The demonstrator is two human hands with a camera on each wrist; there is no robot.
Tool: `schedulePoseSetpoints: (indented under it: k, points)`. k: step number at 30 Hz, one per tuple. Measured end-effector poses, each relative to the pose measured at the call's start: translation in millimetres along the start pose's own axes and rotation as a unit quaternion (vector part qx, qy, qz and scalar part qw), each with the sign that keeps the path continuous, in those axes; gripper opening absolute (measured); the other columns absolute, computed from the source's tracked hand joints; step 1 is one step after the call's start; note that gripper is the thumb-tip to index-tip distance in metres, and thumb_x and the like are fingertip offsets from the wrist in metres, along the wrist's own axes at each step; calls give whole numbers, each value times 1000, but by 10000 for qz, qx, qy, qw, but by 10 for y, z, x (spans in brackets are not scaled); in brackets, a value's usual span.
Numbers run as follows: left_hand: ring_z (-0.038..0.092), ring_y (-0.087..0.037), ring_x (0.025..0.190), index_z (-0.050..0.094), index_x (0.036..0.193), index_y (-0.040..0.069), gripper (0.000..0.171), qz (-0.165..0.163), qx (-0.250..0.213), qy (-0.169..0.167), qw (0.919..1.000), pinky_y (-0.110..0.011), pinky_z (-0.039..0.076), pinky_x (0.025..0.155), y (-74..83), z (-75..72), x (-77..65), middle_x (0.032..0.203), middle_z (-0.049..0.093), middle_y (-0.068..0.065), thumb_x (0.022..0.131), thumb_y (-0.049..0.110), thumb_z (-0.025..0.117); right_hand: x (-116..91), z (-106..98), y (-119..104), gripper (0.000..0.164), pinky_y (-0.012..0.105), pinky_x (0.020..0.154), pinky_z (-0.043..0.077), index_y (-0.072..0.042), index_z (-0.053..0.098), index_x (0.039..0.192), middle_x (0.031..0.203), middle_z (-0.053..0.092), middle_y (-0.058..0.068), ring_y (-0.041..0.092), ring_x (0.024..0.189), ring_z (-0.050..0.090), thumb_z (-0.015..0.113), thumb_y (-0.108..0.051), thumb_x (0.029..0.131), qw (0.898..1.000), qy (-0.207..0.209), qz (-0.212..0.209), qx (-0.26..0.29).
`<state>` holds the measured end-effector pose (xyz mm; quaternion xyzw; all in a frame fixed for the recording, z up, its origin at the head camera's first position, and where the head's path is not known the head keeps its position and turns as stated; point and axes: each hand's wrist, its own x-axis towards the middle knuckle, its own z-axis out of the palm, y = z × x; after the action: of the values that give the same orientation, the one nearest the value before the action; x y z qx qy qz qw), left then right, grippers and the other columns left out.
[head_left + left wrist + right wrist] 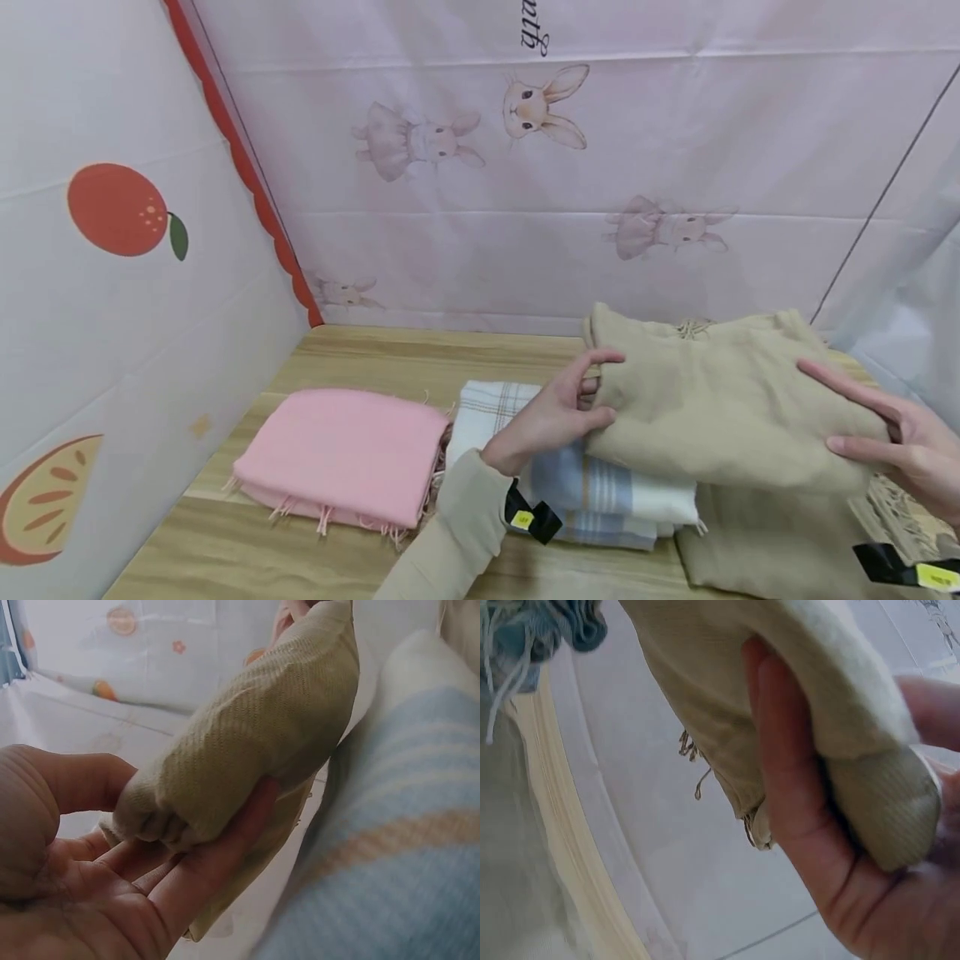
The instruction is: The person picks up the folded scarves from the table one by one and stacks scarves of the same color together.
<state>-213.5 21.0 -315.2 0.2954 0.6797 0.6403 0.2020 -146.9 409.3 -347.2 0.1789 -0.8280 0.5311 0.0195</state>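
Observation:
A folded beige fringed scarf (pixel 712 400) is held up between both hands at the right of the head view. My left hand (pixel 555 412) grips its left end, thumb on one face and fingers beneath; the left wrist view shows the rolled edge of the scarf (pixel 247 727) in that grip. At the opposite end my right hand (pixel 911 446) pinches the fold, and the right wrist view has the scarf (pixel 877 802) between thumb and fingers. Below it lies a second beige fringed cloth (pixel 765 542). A blue-and-white plaid scarf (pixel 570 483) lies partly hidden behind my left hand.
A folded pink fringed scarf (pixel 345 454) lies on the left of the wooden table (pixel 247 550). Behind the table hangs a pale pink curtain (pixel 465 258) with rabbit prints. A white sheet with fruit prints (pixel 187 350) closes off the left side.

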Motion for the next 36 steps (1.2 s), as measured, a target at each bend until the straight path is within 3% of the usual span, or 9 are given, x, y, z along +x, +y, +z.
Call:
schedulePoseSetpoints:
  k: [1, 9, 14, 19, 23, 26, 28, 33, 36]
  points:
    - [55, -10, 71, 44, 148, 12, 63, 0, 50, -29, 10000, -22, 41, 60, -5, 27, 8, 78, 50, 2, 93, -16, 58, -23, -23, 22, 85, 13, 86, 48, -14, 23, 163, 161, 25, -18, -13, 126, 42, 53, 23, 92, 10000, -5, -28, 88]
    - [53, -7, 69, 46, 146, 13, 63, -8, 185, -175, 9997, -21, 40, 57, -27, 192, 66, 81, 52, 4, 92, -17, 57, -149, -198, 202, 87, 32, 81, 58, -11, 17, 164, 152, 43, -17, 7, 124, 58, 40, 31, 91, 9855, -668, -277, 1535]
    - [45, -7, 62, 44, 148, 13, 66, 33, 228, -402, 9989, -20, 36, 54, -38, 266, 85, 73, 30, 5, 91, -18, 55, -235, -295, 305, 90, 31, 77, 59, -17, 13, 165, 153, 31, -24, -8, 125, 49, 45, 27, 93, 9976, -482, -35, 497]
    - [43, -5, 62, 41, 149, 12, 67, 61, 186, -563, 9982, -19, 36, 56, -54, 333, 89, 76, 32, 4, 91, -19, 54, -319, -386, 417, 90, 27, 75, 58, -24, 10, 165, 153, 19, -25, -22, 121, 39, 52, 17, 97, 9965, -315, 452, -636]
    - [30, -5, 59, 39, 151, 10, 67, 101, 176, -746, 9970, -18, 32, 56, -68, 390, 107, 78, 24, 3, 92, -19, 53, -367, -497, 456, 94, 8, 84, 45, -33, 7, 164, 146, 15, -39, -32, 119, 25, 62, 5, 97, 9812, -280, 768, -1746]
    - [35, -4, 61, 40, 150, 12, 67, 26, 166, -755, 9970, -18, 35, 56, -73, 431, 115, 80, 29, 5, 92, -18, 54, -383, -568, 455, 100, 0, 96, 19, -39, 6, 163, 141, 11, -48, -34, 121, 13, 68, 0, 94, 9648, -240, 562, -2560]
    - [44, -3, 65, 41, 150, 15, 67, -61, 191, -735, 9971, -19, 38, 58, -74, 460, 118, 83, 37, 6, 93, -17, 55, -392, -594, 461, 105, -1, 97, 8, -35, 11, 164, 144, 11, -48, -31, 127, 10, 72, 4, 87, 9576, -107, 92, -2876]
    - [60, -4, 84, 42, 151, 22, 68, -243, 245, -690, 9970, -19, 48, 65, -86, 536, 123, 102, 58, 5, 94, -13, 58, -431, -658, 476, 115, -1, 98, 3, -34, 16, 164, 143, 13, -53, -28, 130, 11, 74, 11, 76, 9460, -43, -522, -3200]
    - [64, -6, 94, 42, 151, 26, 70, -389, 208, -611, 9972, -20, 52, 70, -97, 586, 119, 124, 63, -1, 95, -10, 61, -462, -700, 515, 117, -2, 95, 0, -41, 8, 163, 134, 5, -59, -32, 125, 6, 75, 6, 79, 9376, -161, -291, -3460]
